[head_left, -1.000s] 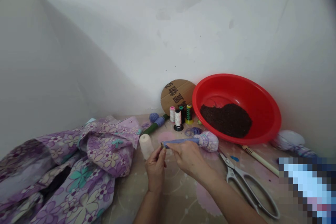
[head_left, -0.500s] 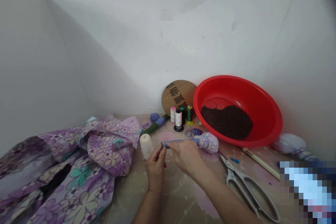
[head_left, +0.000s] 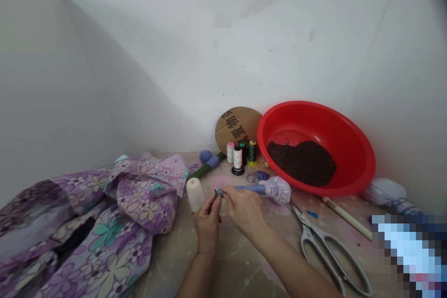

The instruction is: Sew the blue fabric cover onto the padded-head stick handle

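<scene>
A stick wrapped in blue yarn (head_left: 254,189) lies across in front of me, with a bulging bundle of pale printed cloth (head_left: 277,190) tied at its right end. My left hand (head_left: 206,223) pinches the narrow left end between thumb and fingers. Right beside it, the closed fingers of my right hand (head_left: 245,209) are at the same end, and the hand covers part of the stick. Whether a loose strand is also between those fingers is too small to see. A white cone of thread (head_left: 194,194) stands just behind my left hand.
Floral cloth (head_left: 139,205) is heaped at left. Thread spools (head_left: 238,159), a blue yarn ball (head_left: 206,156) and a cardboard disc (head_left: 237,128) are behind. To the right are a red basin (head_left: 352,149) with dark brown material (head_left: 303,163), large scissors (head_left: 316,237) and a cream rod (head_left: 349,219).
My right hand has shifted slightly left, its fingers drawing in close to my left fingertips. The left hand and the stick have hardly moved.
</scene>
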{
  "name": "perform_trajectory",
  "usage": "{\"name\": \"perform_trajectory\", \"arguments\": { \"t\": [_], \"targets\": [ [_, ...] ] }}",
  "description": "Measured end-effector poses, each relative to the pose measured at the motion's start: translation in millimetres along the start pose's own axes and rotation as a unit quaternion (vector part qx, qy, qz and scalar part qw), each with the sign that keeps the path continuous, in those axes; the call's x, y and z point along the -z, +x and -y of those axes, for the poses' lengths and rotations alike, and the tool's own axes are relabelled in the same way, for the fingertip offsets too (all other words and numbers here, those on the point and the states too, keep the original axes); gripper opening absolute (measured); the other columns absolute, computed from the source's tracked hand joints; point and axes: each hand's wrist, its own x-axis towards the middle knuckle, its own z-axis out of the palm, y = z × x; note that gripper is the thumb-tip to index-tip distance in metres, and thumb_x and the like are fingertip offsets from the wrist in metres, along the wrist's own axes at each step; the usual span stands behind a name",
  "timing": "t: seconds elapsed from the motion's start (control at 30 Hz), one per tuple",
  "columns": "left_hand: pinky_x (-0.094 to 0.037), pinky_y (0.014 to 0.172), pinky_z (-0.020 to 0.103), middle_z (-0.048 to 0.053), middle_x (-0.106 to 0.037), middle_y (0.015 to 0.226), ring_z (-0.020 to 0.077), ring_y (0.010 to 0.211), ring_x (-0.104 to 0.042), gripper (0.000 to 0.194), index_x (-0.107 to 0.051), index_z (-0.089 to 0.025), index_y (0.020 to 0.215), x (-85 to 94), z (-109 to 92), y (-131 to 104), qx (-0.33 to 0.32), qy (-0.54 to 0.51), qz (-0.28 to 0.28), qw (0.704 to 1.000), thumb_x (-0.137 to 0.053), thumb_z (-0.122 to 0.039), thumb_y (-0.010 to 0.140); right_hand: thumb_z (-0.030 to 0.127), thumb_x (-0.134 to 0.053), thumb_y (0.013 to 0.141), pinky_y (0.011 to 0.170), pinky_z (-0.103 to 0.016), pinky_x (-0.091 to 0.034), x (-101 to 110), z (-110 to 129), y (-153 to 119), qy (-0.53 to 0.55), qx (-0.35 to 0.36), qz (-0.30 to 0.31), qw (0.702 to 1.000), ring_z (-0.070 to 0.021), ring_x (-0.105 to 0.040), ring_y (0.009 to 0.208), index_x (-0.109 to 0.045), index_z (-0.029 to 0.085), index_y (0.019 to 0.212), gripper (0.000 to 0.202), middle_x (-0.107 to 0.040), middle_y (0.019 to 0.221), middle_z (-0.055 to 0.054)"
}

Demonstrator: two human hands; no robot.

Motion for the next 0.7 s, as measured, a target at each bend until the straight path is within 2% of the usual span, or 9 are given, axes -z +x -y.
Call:
{"name": "perform_trajectory", "arguments": {
  "t": [0.2,0.37,0.5,0.57,0.7],
  "targets": [
    [-0.032,0.041,0.018,-0.005,-0.044,0.043,0.0062,0.040,-0.037,0.042,-0.063,-0.010,0.092,-0.4,-5.0,-0.7,0.011,0.006,0.000,1.000,-0.058,-0.040,0.064,0.027,-0.039,0.076,0.046,-0.024,-0.026,-1.9,4.6,3.3,-0.002,-0.050,0.016,0.999,-0.0179,-0.058,0.057,-0.055,0.022,0.090,0.022,-0.063,0.062,-0.003],
    [-0.032,0.041,0.019,-0.004,-0.047,0.043,0.0068,0.041,-0.038,0.042,-0.065,-0.011,0.088,-0.6,-7.1,-1.1,0.026,-0.015,-0.013,0.999,-0.060,-0.041,0.060,0.022,-0.039,0.075,0.049,-0.025,-0.026,-2.8,11.2,7.1,0.025,-0.080,0.038,0.996,-0.0185,-0.057,0.059,-0.051,0.019,0.091,0.021,-0.062,0.064,-0.004],
    [-0.032,0.042,0.018,-0.004,-0.047,0.044,0.0067,0.042,-0.038,0.037,-0.066,-0.012,0.086,-0.1,-5.6,-1.7,0.011,-0.025,-0.001,1.000,-0.059,-0.039,0.061,0.018,-0.042,0.072,0.054,-0.024,-0.029,4.5,5.9,10.3,0.098,-0.011,0.082,0.992,-0.0168,-0.056,0.066,-0.047,0.022,0.101,0.030,-0.062,0.071,-0.002],
    [-0.031,0.041,0.018,-0.005,-0.044,0.042,0.0064,0.040,-0.037,0.038,-0.065,-0.011,0.087,-0.2,-5.7,-2.3,0.006,-0.010,-0.005,1.000,-0.058,-0.040,0.063,0.017,-0.043,0.071,0.058,-0.023,-0.031,12.9,-1.6,12.7,0.127,0.022,0.094,0.987,-0.0158,-0.056,0.072,-0.048,0.022,0.100,0.029,-0.062,0.077,-0.002],
    [-0.031,0.040,0.018,-0.005,-0.045,0.045,0.0061,0.039,-0.037,0.042,-0.063,-0.013,0.092,-1.3,-7.1,-3.6,-0.002,0.009,-0.009,1.000,-0.058,-0.042,0.063,0.016,-0.039,0.075,0.066,-0.023,-0.032,30.5,-15.0,19.9,0.094,0.015,0.024,0.995,-0.0146,-0.052,0.081,-0.054,0.020,0.090,0.022,-0.060,0.088,-0.003]
  ]
}}
